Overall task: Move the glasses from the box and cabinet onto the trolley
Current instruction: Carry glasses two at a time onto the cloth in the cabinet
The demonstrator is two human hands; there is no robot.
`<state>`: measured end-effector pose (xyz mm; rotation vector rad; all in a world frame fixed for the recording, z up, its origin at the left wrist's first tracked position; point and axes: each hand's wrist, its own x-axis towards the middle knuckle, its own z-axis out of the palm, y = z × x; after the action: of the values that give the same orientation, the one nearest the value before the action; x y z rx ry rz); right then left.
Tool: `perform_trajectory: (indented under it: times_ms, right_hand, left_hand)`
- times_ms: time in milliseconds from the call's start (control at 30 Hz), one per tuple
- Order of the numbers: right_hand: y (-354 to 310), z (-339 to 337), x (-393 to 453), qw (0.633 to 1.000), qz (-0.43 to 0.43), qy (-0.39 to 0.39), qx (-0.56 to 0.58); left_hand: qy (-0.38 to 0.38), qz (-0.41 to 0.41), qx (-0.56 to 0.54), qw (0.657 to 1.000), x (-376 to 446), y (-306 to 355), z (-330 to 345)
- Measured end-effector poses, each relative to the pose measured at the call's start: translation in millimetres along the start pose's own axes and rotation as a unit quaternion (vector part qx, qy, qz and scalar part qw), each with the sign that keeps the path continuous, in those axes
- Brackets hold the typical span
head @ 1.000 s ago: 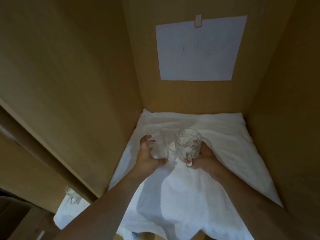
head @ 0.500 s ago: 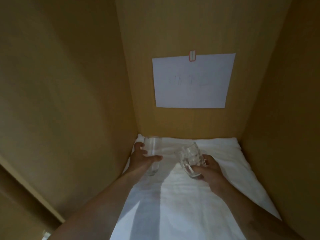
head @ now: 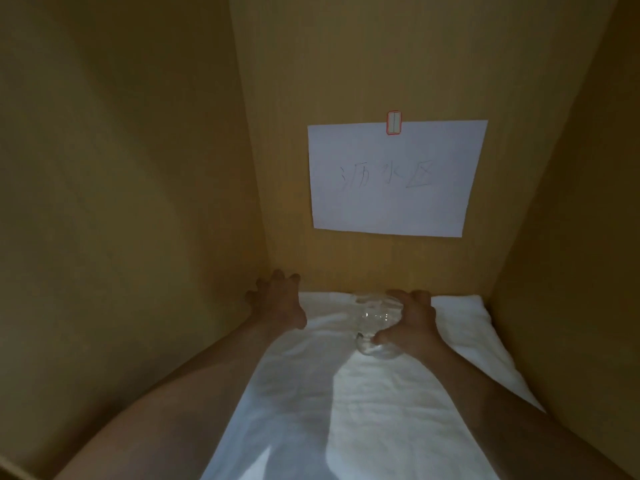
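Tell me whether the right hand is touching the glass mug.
Touching. The head view shows the right hand with its fingers over the top of the glass mug and its thumb against the side.

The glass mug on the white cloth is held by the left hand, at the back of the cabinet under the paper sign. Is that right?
Not quite. The head view shows the right hand gripping the glass mug, not the left. The rest holds: it is on the white cloth, at the back of the cabinet, under the paper sign.
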<state>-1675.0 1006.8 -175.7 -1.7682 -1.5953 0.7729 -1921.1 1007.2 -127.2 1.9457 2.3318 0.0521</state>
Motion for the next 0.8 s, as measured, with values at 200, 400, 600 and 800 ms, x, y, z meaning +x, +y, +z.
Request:
perform_trajectory:
  times_ms: [200, 400, 600, 800]
  right_hand:
    - [-19, 12, 17, 0.974, -0.080, -0.038, -0.206]
    - [-38, 27, 30, 0.942, -0.156, -0.074, -0.289]
    - [-43, 51, 42, 0.925, -0.219, -0.049, -0.307]
    - [-59, 62, 59, 0.916, -0.214, -0.082, -0.329]
  left_hand:
    - [0.055, 0.063, 0.094, 0.992, 16, 1, -1]
    - [0.070, 0.108, 0.155, 0.979, 30, 3, 4]
    - [0.079, 0.102, 0.155, 0.979, 45, 3, 14]
    - [0.081, 0.138, 0.076, 0.984, 58, 2, 19]
